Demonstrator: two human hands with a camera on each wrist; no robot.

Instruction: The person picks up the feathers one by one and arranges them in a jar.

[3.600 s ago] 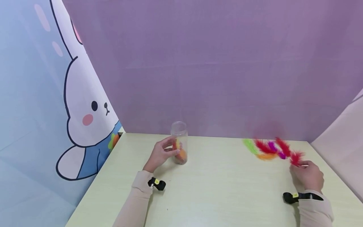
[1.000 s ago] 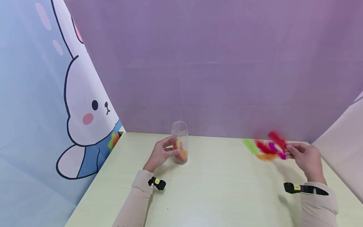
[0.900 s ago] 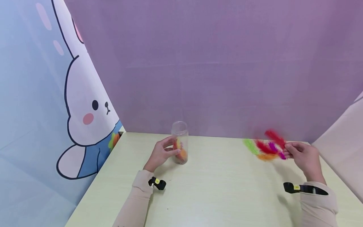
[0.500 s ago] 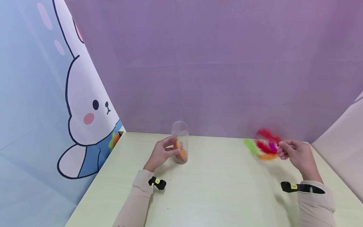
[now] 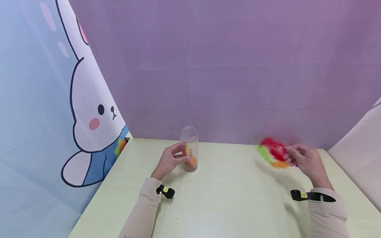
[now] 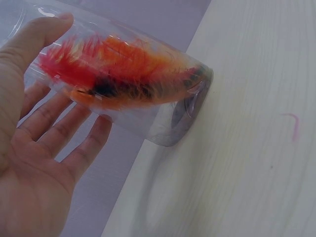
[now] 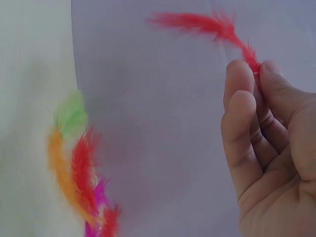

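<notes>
Red feather [image 7: 212, 25], pinched near its base between thumb and fingers of the right hand [image 7: 276, 153], mostly extending beyond the fingertips. Clear jar [image 5: 194, 144], upright on the table [image 5: 232, 198], gripped by the left hand [image 5: 169, 161]. Loose feathers [image 7: 83, 170], blurred, partly cut off below in the right wrist view.

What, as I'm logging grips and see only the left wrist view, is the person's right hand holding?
Observer: The right hand pinches a slender, fluffy red feather by its end.
Operator: Are any feathers outside the clear cylindrical jar in my view and not held?
Observer: Yes; a fluffy lime-green feather and a curved orange feather, among others, lie to the jar's right in the head view.
Operator: Does the held feather touch those two?
Observer: No, the right wrist view shows a gap between.
</notes>
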